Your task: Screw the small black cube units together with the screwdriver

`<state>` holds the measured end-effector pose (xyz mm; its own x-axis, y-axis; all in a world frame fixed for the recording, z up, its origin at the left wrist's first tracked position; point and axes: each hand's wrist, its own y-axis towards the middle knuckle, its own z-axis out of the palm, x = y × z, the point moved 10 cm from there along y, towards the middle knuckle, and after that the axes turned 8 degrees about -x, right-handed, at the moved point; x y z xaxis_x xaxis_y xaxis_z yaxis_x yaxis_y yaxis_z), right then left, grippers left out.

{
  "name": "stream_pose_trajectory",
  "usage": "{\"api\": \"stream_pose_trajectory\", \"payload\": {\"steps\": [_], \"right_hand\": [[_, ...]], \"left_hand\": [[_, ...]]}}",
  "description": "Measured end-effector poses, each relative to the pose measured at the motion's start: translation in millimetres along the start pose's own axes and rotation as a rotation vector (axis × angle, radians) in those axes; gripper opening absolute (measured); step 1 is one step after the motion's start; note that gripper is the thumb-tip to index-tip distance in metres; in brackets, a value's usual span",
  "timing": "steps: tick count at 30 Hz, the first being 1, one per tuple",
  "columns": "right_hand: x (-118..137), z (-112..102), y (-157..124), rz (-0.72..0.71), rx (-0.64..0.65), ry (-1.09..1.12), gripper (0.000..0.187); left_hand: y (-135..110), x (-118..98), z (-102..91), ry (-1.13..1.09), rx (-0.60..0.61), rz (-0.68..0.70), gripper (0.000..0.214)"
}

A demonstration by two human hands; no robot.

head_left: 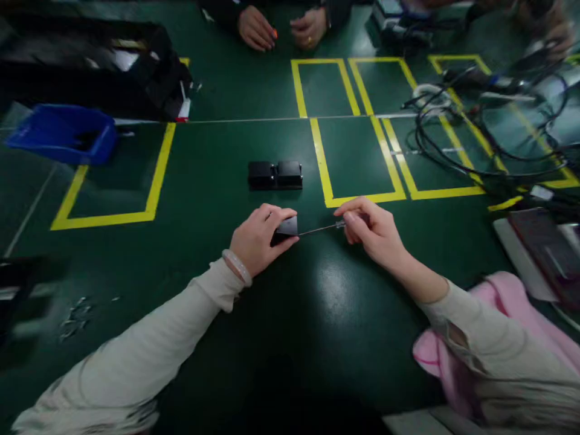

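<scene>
My left hand (258,237) is closed over a small black block (287,228) resting on the green table (203,181). My right hand (369,228) pinches the handle of a thin screwdriver (322,228). Its metal shaft points left, and the tip meets the block's right side. Two more small black blocks (275,174) sit side by side a little farther away, apart from both hands.
Yellow tape rectangles (353,151) mark the table. A blue bin (63,134) and a black bag (90,66) lie far left. Tangled black cables (480,127) fill the far right. Another person's hands (283,27) rest at the far edge. Pink cloth (498,326) lies near my right arm.
</scene>
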<state>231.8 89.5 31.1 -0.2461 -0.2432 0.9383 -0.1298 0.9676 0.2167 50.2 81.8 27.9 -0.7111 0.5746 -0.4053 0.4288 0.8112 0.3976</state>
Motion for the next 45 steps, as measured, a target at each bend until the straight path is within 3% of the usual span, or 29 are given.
{"api": "stream_pose_trajectory", "payload": {"steps": [20,30,37,41,45], "right_hand": [[16,0,-1,-0.145,0.002,-0.114,0.008],[24,-2,0,-0.215,-0.012,-0.238,0.019],[4,1,1,-0.054,0.02,-0.069,0.021],[6,1,1,-0.06,0.012,-0.037,0.008],[6,0,1,-0.059,-0.001,-0.03,0.016]], "left_hand": [[-1,0,0.0,0.001,0.008,-0.008,0.038],[0,0,-0.1,-0.012,0.005,0.0,0.038],[0,0,-0.4,-0.02,-0.001,0.005,0.037],[-1,0,-0.5,-0.014,-0.005,0.007,0.037],[-1,1,-0.3,-0.009,-0.003,0.005,0.038]]}}
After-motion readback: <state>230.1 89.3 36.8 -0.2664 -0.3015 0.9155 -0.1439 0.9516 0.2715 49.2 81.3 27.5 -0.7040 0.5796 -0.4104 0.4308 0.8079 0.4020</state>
